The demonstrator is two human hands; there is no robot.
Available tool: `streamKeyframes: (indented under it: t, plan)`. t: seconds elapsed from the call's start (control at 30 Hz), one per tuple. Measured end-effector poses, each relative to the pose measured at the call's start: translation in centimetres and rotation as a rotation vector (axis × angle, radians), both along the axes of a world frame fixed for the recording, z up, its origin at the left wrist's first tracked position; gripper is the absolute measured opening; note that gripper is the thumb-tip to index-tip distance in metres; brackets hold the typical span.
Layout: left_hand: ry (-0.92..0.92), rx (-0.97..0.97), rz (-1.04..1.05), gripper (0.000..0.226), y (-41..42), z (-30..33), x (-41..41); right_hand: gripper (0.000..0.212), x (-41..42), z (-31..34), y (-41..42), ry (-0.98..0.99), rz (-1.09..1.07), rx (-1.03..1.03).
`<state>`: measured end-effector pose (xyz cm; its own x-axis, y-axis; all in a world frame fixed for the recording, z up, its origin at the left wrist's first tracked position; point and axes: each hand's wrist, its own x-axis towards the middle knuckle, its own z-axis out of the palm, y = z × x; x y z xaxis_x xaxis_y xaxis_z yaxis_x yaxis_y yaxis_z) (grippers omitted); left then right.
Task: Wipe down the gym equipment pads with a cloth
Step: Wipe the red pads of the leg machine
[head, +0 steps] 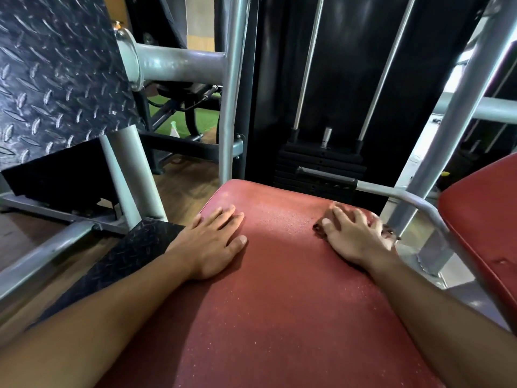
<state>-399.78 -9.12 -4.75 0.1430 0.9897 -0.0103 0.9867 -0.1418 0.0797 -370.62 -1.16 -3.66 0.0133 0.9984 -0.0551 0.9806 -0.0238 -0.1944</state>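
Red seat pad [279, 275] fills the lower middle of the head view, surface speckled and worn. Left hand [212, 242] lies flat on the pad's left edge, fingers straight and together, thumb out to the side, holding nothing. Right hand [355, 233] presses down near the pad's far right corner on a dark cloth [319, 229]; fingers spread and slightly bent over it, only small dark bits of cloth peeking out at the thumb side and at the far side of the hand. The two hands are well apart, one at each side of the pad. A second red pad [481, 225] sits at the right edge, tilted, separated from the seat by a grey bent bar [414, 197]. Black weight stack [319, 169] with two chrome guide rods [307, 63] stands just behind the seat. Diamond-plate footplate [56, 74] upper left on grey frame tubes [179, 63]. Wood floor and green turf [167, 119] beyond
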Motion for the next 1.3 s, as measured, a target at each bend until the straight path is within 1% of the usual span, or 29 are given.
streamKeyframes:
  t: [0.07, 0.1, 0.2, 0.23, 0.27, 0.37, 0.43, 0.47, 0.53, 0.6, 0.67, 0.7, 0.73, 0.77, 0.8, 0.83, 0.9, 0.93, 0.97, 1.0, 1.07, 1.13, 1.23, 1.3]
  plan:
    - [-0.002, 0.001, -0.001, 0.068, 0.0, 0.0, 0.0, 0.061, -0.8, -0.1, -0.5, -0.037, 0.098, 0.015]
    - [-0.003, -0.001, 0.0, 0.069, -0.1, 0.0, 0.0, 0.059, -1.0, 0.0, -0.6, -0.028, 0.108, 0.015]
    - [0.004, -0.003, 0.006, 0.069, 0.0, 0.0, 0.0, 0.056, -2.4, 0.5, 0.2, 0.031, -0.003, 0.016]
    - [0.007, -0.002, 0.004, 0.07, 0.0, 0.0, 0.0, 0.056, -3.2, 0.4, 0.2, 0.027, -0.021, 0.035]
    - [0.007, 0.003, 0.004, 0.073, 0.0, 0.0, 0.0, 0.057, -4.2, 0.3, 0.1, 0.019, 0.006, 0.053]
    - [0.007, 0.034, -0.003, 0.096, 0.1, -0.3, -0.1, 0.059, -6.6, -0.3, -0.5, 0.026, 0.216, 0.074]
    - [0.001, 0.038, -0.002, 0.107, 0.2, -0.5, -0.3, 0.056, -7.5, -0.2, -0.6, 0.057, 0.22, 0.122]
    - [-0.004, 0.034, 0.0, 0.108, 0.2, -0.5, -0.3, 0.055, -7.6, -0.1, -0.5, 0.058, 0.224, 0.161]
    - [-0.017, 0.035, 0.006, 0.109, 0.2, -0.4, -0.2, 0.053, -7.8, 0.1, -0.7, 0.085, 0.375, 0.159]
    - [-0.024, 0.039, 0.006, 0.11, 0.1, -0.2, -0.1, 0.051, -7.2, 0.1, -1.2, 0.223, 0.52, 0.125]
    - [-0.04, 0.034, 0.004, 0.113, -0.1, 0.0, 0.0, 0.05, -5.6, 0.4, -1.6, 0.369, 0.484, 0.212]
    - [-0.042, 0.03, 0.008, 0.114, -0.1, 0.2, 0.1, 0.049, -4.5, 0.6, -1.8, 0.391, 0.431, 0.251]
    - [-0.04, 0.029, 0.011, 0.115, -0.2, 0.3, 0.2, 0.048, -3.3, 0.6, -1.9, 0.361, 0.379, 0.267]
    - [-0.032, 0.039, 0.009, 0.113, -0.2, 0.5, 0.2, 0.048, -2.1, 0.6, -2.0, 0.297, 0.333, 0.266]
    - [-0.025, 0.054, 0.012, 0.106, -0.1, 0.8, 0.4, 0.048, -0.9, 0.5, -2.2, 0.228, 0.294, 0.242]
    - [-0.033, 0.089, 0.031, 0.092, -0.1, 1.4, 0.8, 0.049, 0.1, 0.3, -2.4, 0.175, 0.267, 0.2]
    - [-0.084, 0.22, 0.087, 0.063, 0.7, 2.7, 2.3, 0.052, 1.3, -0.1, -2.6, 0.113, 0.242, 0.118]
    - [-0.114, 0.277, 0.079, 0.057, 1.4, 3.2, 3.3, 0.053, 1.5, -0.3, -2.8, 0.096, 0.247, 0.099]
    - [-0.131, 0.296, 0.036, 0.059, 2.0, 3.5, 4.6, 0.055, 1.5, -0.4, -2.9, 0.085, 0.251, 0.091]
    - [-0.134, 0.273, -0.022, 0.065, 2.7, 3.7, 6.1, 0.055, 1.4, -0.5, -2.9, 0.081, 0.257, 0.096]
    - [-0.134, 0.145, -0.11, 0.068, 3.8, 3.4, 9.3, 0.055, 1.3, -0.5, -2.8, 0.093, 0.252, 0.101]
    - [-0.092, 0.025, -0.126, 0.064, 4.7, 2.3, 12.1, 0.055, 1.4, -0.5, -2.8, 0.095, 0.245, 0.101]
    - [-0.011, 0.011, -0.12, 0.062, 5.6, 1.4, 13.8, 0.055, 1.5, -0.6, -2.6, 0.095, 0.253, 0.103]
    - [0.001, 0.019, -0.137, 0.063, 6.1, 1.4, 13.3, 0.055, 1.5, -0.6, -2.3, 0.082, 0.263, 0.099]
